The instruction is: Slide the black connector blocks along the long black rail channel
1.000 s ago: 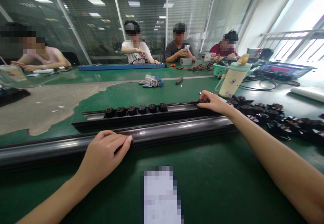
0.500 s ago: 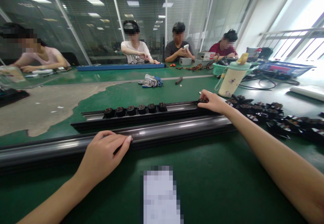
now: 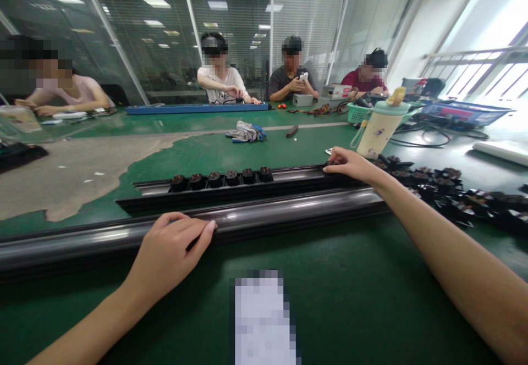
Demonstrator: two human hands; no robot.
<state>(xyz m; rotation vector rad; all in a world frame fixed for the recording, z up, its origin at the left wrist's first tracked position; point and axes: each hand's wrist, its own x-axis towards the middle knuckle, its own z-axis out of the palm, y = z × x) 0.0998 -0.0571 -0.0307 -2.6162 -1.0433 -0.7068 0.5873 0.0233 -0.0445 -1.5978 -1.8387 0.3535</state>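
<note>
My left hand (image 3: 175,249) lies over the long, shiny black rail (image 3: 289,206) nearest me, fingers curled round it and thumb against its front edge. Beyond it is a shorter black channel (image 3: 223,193), in which several black socket modules (image 3: 231,177) stand in a row towards its left part. At the channel's right end, my right hand (image 3: 344,164) pinches another black socket module (image 3: 331,163), mostly hidden by the fingers. Whether that module is seated in the channel I cannot tell. A heap of similar black modules (image 3: 447,181) lies to the right of my right hand.
A cream bottle (image 3: 379,131) stands behind my right hand. Gloves (image 3: 246,132) and a small dark bar (image 3: 292,131) lie mid-table. A pixelated pale rectangle (image 3: 264,321) is close to me. Across the green table sit several people, one behind a blue bar (image 3: 198,110). Baskets and cables are at right.
Both my hands hold nearly the same place and grip; the right one has shifted very slightly to the right. The co-worker at far left has moved a hand.
</note>
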